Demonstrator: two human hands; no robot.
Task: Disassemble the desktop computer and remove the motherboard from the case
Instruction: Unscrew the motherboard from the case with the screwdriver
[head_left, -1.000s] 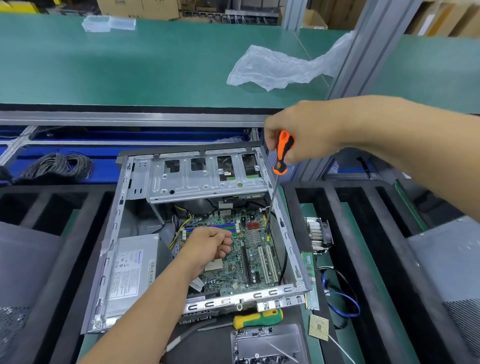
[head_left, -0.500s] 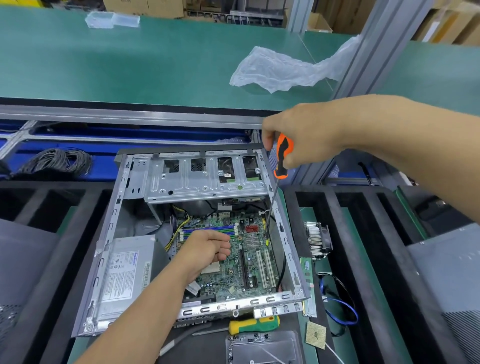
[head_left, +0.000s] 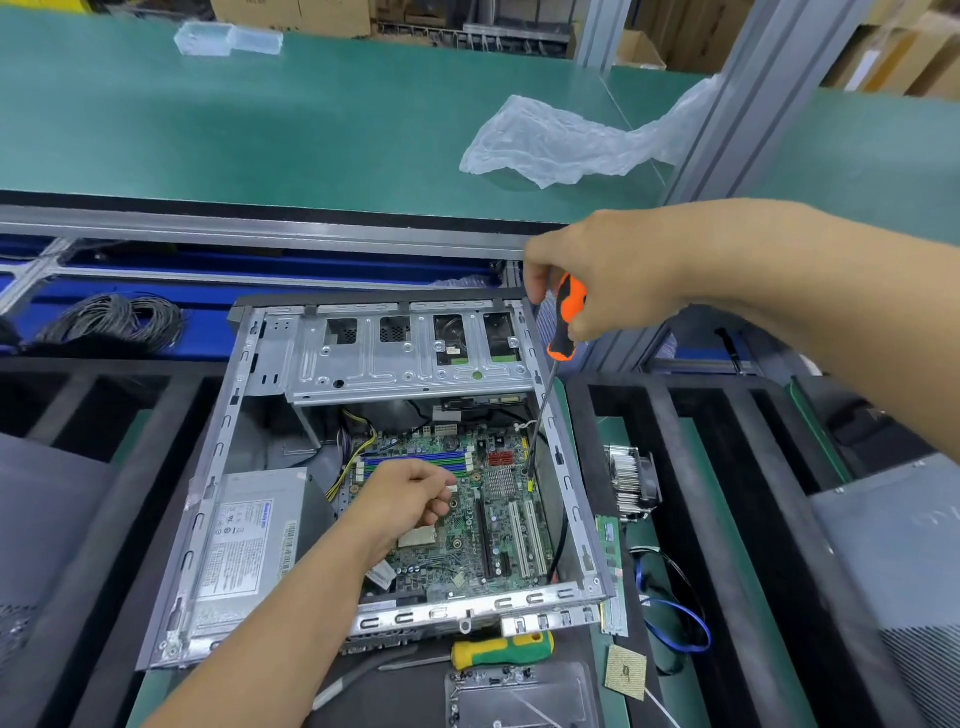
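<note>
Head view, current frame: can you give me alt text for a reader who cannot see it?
A person's right hand holds an orange-handled screwdriver with its tip down near the right edge of the motherboard inside an open computer case. The left hand rests on the board, fingers curled. A green-and-yellow screwdriver lies in front of the case.

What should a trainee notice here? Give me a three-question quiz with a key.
1. True or false: the right hand holds the orange-handled screwdriver with its tip down at the motherboard.
2. Which lies outside the case, in front of it? A) yellow-green screwdriver B) power supply C) the motherboard
3. Fill in: the left hand rests over the ____.

Key: 1 true; 2 A; 3 motherboard.
</note>
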